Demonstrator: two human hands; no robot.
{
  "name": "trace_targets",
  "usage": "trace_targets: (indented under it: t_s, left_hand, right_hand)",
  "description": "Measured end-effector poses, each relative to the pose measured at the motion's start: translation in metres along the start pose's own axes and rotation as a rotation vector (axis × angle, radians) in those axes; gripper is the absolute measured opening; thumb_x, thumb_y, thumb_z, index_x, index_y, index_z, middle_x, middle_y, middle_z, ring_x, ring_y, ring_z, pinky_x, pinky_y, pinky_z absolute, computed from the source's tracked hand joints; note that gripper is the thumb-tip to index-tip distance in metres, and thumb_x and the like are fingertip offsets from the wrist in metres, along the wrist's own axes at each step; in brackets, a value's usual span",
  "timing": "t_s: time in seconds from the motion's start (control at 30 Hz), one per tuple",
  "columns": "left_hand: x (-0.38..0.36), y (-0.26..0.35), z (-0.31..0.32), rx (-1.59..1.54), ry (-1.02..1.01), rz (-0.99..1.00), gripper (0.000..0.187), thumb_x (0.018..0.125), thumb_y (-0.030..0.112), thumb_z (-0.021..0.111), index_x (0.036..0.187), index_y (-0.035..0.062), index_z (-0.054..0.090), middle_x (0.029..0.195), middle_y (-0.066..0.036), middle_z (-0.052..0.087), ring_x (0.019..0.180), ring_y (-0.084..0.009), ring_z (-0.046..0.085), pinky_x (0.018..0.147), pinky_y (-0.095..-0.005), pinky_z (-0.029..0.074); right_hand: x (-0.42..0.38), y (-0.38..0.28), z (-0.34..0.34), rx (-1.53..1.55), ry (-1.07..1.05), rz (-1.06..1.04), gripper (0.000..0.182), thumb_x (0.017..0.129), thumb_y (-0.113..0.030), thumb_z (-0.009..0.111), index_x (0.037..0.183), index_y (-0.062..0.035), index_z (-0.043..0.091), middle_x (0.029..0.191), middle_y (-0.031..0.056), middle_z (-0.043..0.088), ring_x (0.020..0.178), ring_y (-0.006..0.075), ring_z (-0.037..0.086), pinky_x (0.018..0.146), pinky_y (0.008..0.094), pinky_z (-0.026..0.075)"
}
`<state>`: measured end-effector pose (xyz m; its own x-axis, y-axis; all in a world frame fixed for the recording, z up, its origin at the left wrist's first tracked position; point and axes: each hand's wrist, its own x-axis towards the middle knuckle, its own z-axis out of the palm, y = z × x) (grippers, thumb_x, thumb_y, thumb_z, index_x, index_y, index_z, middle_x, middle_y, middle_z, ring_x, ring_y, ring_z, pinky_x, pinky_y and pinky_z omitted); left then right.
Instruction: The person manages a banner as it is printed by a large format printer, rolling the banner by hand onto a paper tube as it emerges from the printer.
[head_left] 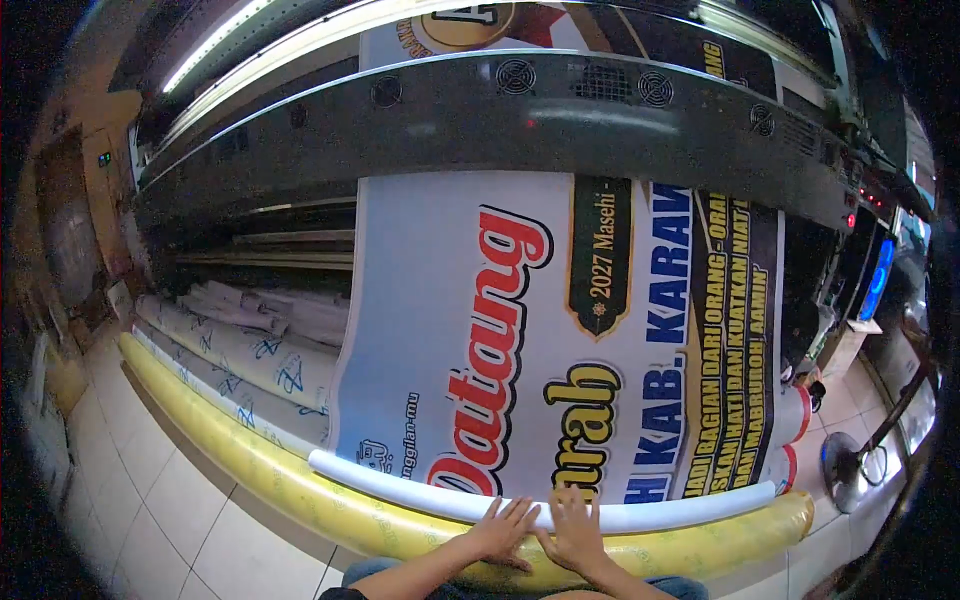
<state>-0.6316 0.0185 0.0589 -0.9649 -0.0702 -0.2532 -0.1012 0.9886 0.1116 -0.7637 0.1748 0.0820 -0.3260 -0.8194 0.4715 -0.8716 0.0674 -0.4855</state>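
A large printed banner (430, 260) hangs down from the wide black printer toward me, and its lower end meets a white roll (660, 517). My left hand (503, 530) lies on this roll near its middle, fingers stretched and slightly spread. Just beside it, my right hand (572, 528) rests on the same roll with its fingers extended upward, a little blurred. The two thumbs are close together. Under and in front of the white roll runs a long yellow wrapped roll (300, 508), close against my knees.
The printer's black housing (450, 110) with round fans spans the view above the banner. More wrapped rolls (240, 360) lie at the left beneath the machine. A round dark stand base (850, 470) is on the tiled floor (170, 490) to the right. A blue screen (878, 278) glows at right.
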Motion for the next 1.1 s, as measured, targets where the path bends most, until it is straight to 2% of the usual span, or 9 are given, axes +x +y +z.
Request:
trace_targets:
  t_s: [0.07, 0.2, 0.27, 0.47, 0.67, 0.8, 0.93, 1.0, 1.1]
  left_hand:
    - [-0.003, 0.000, -0.003, -0.013, 0.018, 0.004, 0.134, 0.069, 0.088, 0.058, 0.159, 0.0017, 0.008, 0.164, -0.025, 0.012, 0.152, -0.0417, 0.015, 0.118, -0.0641, 0.014]
    - [0.001, 0.002, 0.011, 0.018, 0.098, 0.010, 0.134, 0.069, 0.088, 0.057, 0.159, 0.0014, 0.009, 0.164, -0.025, 0.013, 0.152, -0.0414, 0.016, 0.118, -0.0638, 0.015]
    - [-0.002, 0.002, -0.003, 0.004, 0.041, -0.002, 0.132, 0.070, 0.085, 0.061, 0.158, 0.0012, 0.011, 0.163, -0.026, 0.015, 0.152, -0.0413, 0.018, 0.118, -0.0641, 0.017]
    - [-0.007, 0.003, -0.014, -0.063, 0.043, -0.005, 0.110, 0.081, 0.060, 0.070, 0.158, 0.0025, 0.015, 0.164, -0.022, 0.017, 0.152, -0.0370, 0.020, 0.119, -0.0618, 0.019]
    - [-0.007, 0.002, 0.002, -0.108, 0.234, -0.006, 0.108, 0.084, 0.071, 0.058, 0.157, 0.0013, 0.020, 0.162, -0.021, 0.025, 0.151, -0.0376, 0.022, 0.119, -0.0609, 0.019]
    - [-0.012, 0.006, -0.003, -0.030, 0.243, -0.069, 0.111, 0.082, 0.077, 0.054, 0.157, 0.0012, 0.022, 0.160, -0.021, 0.030, 0.150, -0.0378, 0.024, 0.118, -0.0639, 0.018]
    - [-0.008, 0.006, 0.004, -0.076, 0.297, -0.083, 0.107, 0.084, 0.074, 0.055, 0.156, 0.0007, 0.025, 0.160, -0.021, 0.028, 0.149, -0.0391, 0.027, 0.119, -0.0629, 0.015]
    - [-0.008, 0.007, -0.005, -0.098, 0.278, -0.115, 0.106, 0.085, 0.073, 0.055, 0.155, -0.0001, 0.025, 0.159, -0.021, 0.030, 0.148, -0.0390, 0.029, 0.118, -0.0626, 0.017]
    - [-0.008, 0.007, -0.021, -0.075, 0.327, -0.108, 0.101, 0.085, 0.064, 0.062, 0.154, -0.0001, 0.027, 0.156, -0.020, 0.036, 0.149, -0.0362, 0.027, 0.118, -0.0625, 0.019]
  right_hand:
    - [0.001, -0.002, 0.004, -0.474, -0.456, 0.046, 0.080, 0.093, -0.056, 0.054, 0.155, -0.0085, 0.033, 0.159, 0.0207, 0.029, 0.147, 0.0419, 0.025, 0.115, 0.0717, 0.010]
    - [0.005, -0.019, -0.018, -0.096, 0.209, -0.064, 0.075, 0.088, -0.044, 0.062, 0.149, -0.0057, 0.039, 0.152, 0.0205, 0.038, 0.142, 0.0433, 0.032, 0.113, 0.0717, 0.015]
    - [-0.005, -0.001, -0.004, -0.276, -0.324, 0.109, 0.073, 0.087, -0.041, 0.064, 0.148, -0.0065, 0.042, 0.151, 0.0218, 0.038, 0.141, 0.0460, 0.031, 0.114, 0.0692, 0.017]
    - [-0.004, -0.015, -0.007, -0.308, -0.101, 0.040, 0.076, 0.091, -0.049, 0.061, 0.152, -0.0109, 0.038, 0.159, 0.0205, 0.031, 0.148, 0.0430, 0.024, 0.114, 0.0699, 0.008]
    - [0.001, -0.023, -0.016, -0.225, 0.038, 0.000, 0.071, 0.091, -0.043, 0.063, 0.152, -0.0147, 0.039, 0.158, 0.0200, 0.033, 0.147, 0.0444, 0.025, 0.114, 0.0703, 0.010]
    - [-0.014, -0.002, 0.008, -0.421, -0.330, 0.143, 0.073, 0.091, -0.049, 0.059, 0.153, -0.0147, 0.040, 0.159, 0.0175, 0.033, 0.148, 0.0422, 0.023, 0.113, 0.0727, 0.008]
    - [-0.006, -0.008, -0.003, -0.223, 0.103, 0.022, 0.076, 0.094, -0.056, 0.050, 0.157, -0.0163, 0.032, 0.161, 0.0137, 0.031, 0.150, 0.0400, 0.023, 0.114, 0.0739, 0.005]
    - [-0.015, 0.009, 0.016, -0.423, -0.407, 0.186, 0.077, 0.094, -0.056, 0.050, 0.157, -0.0166, 0.031, 0.162, 0.0139, 0.030, 0.150, 0.0388, 0.023, 0.114, 0.0736, 0.005]
    - [-0.009, 0.005, 0.014, -0.468, -0.392, 0.181, 0.076, 0.095, -0.056, 0.049, 0.157, -0.0166, 0.031, 0.161, 0.0136, 0.030, 0.150, 0.0377, 0.024, 0.114, 0.0731, 0.006]
